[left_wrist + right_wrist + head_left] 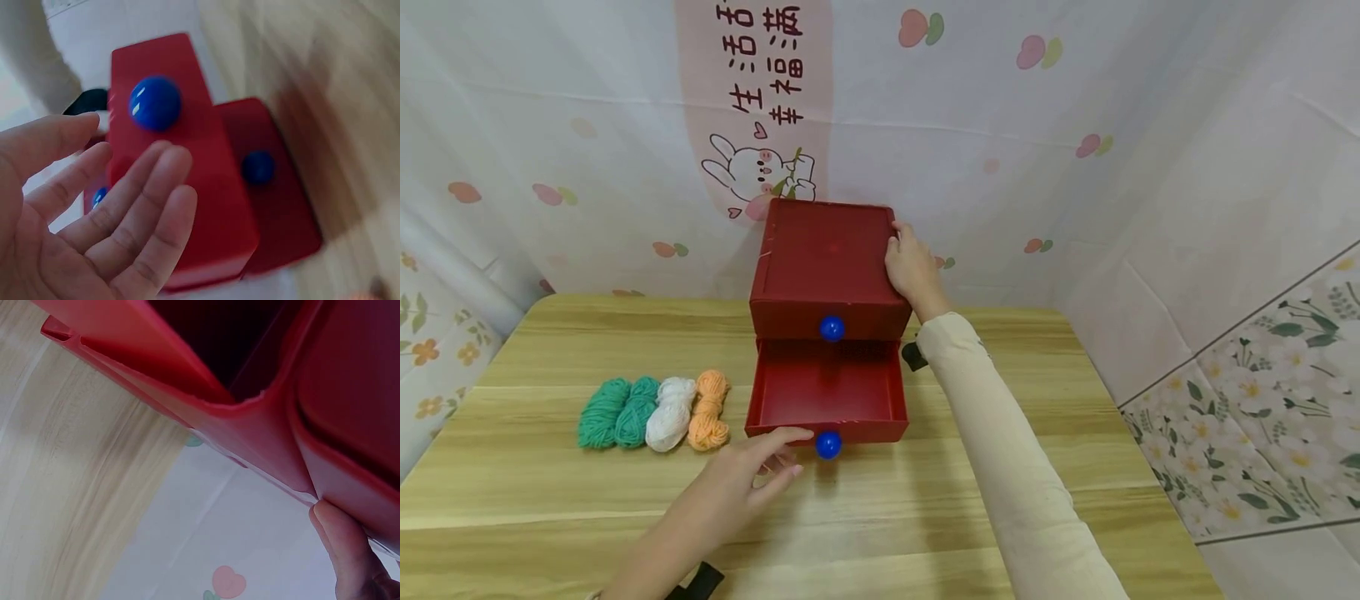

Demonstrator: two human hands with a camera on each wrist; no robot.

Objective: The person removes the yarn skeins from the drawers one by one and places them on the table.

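Through the head camera I look forward and down at red drawers [829, 275] that both wrist cameras share from nearer.

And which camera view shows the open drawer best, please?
The head view: it shows the drawer from above, with its inside and blue knob. The left wrist view shows mainly its front and knob; the right wrist view, only part of its side and shadowed inside.

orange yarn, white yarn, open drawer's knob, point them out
Orange yarn [708, 410], head view: bundle's middle.
White yarn [671, 415], head view: bundle's middle.
Open drawer's knob [828, 445], head view: middle of the blue ball.
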